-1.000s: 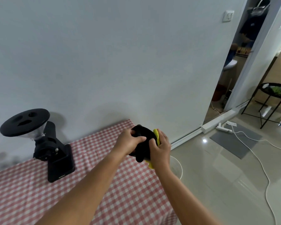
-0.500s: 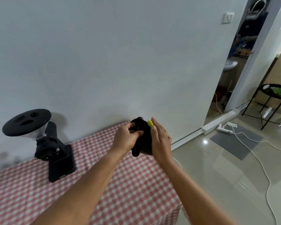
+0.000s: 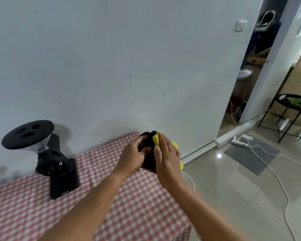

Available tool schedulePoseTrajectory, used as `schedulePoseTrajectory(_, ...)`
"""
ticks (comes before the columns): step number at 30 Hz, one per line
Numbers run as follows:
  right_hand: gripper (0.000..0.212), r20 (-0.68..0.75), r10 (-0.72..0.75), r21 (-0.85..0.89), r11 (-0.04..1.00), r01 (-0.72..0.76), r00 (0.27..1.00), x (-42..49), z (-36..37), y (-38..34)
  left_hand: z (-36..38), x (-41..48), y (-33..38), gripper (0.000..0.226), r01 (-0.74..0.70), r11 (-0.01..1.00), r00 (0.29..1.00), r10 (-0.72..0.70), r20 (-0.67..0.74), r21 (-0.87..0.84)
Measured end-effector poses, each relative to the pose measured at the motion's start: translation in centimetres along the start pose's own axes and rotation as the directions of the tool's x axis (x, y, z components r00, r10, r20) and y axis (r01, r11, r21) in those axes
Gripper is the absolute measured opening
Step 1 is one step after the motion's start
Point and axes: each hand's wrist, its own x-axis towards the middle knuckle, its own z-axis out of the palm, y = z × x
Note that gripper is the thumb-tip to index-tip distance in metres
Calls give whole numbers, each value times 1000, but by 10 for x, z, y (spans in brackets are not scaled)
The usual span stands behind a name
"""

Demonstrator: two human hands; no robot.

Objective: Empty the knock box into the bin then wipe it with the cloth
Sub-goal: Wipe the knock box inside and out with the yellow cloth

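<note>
I hold the black knock box (image 3: 149, 162) in the air over the far right corner of the checked table. My left hand (image 3: 133, 156) grips it from the left, fingers curled over its rim. My right hand (image 3: 167, 158) lies flat against its right side and presses the yellow cloth (image 3: 156, 139) onto it. The cloth shows above my fingers and again below my palm. Most of the box is hidden behind both hands.
A black coffee grinder (image 3: 49, 159) with a wide hopper stands at the table's left by the wall. The red-checked tablecloth (image 3: 42, 211) ends at right over a glossy floor with a white cable (image 3: 283, 190), power strip and grey mat. A doorway and a black side table (image 3: 295, 105) lie far right.
My right hand has slid along the box's side with the cloth, and more yellow cloth now shows above and below it. Both hands stay on the box.
</note>
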Motion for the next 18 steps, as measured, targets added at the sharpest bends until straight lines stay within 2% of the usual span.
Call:
schedulePoseTrajectory(2, 65, -27, -29, 27, 999, 29, 999, -3, -2, 2, 1, -4, -1, 46, -16, 1000, 1000, 16, 11, -16)
schedulePoseTrajectory(4, 51, -44, 39, 187, 982, -30, 998, 4, -7, 4, 1, -7, -2, 46, -27, 997, 1000, 27, -8, -72)
schedulePoseTrajectory(7, 27, -1, 276, 482, 842, -242, 961, 20, -13, 2, 2, -10, -3, 46, -16, 986, 998, 6, -56, -168)
schedulePoseTrajectory(9, 21, 52, 321, 569, 768, -292, 946, 20, -19, -4, 4, -12, -5, 47, -11, 982, 998, 0, -60, -186)
schedulePoseTrajectory(12, 19, 63, 405, 608, 709, -357, 912, 18, -25, -7, 7, -15, -9, 48, -23, 982, 999, 17, -33, -187)
schedulePoseTrajectory(15, 24, 210, 569, 570, 589, -572, 795, 30, -33, 0, 4, -17, -13, 50, -44, 994, 997, 50, 60, -99)
schedulePoseTrajectory(16, 26, 246, 580, 521, 597, -611, 776, 33, -37, 3, 3, -17, -12, 50, -53, 996, 993, 60, 98, -72)
schedulePoseTrajectory(18, 31, 260, 559, 447, 653, -612, 787, 40, -41, 10, -1, -16, -10, 49, -79, 996, 982, 83, 168, -27)
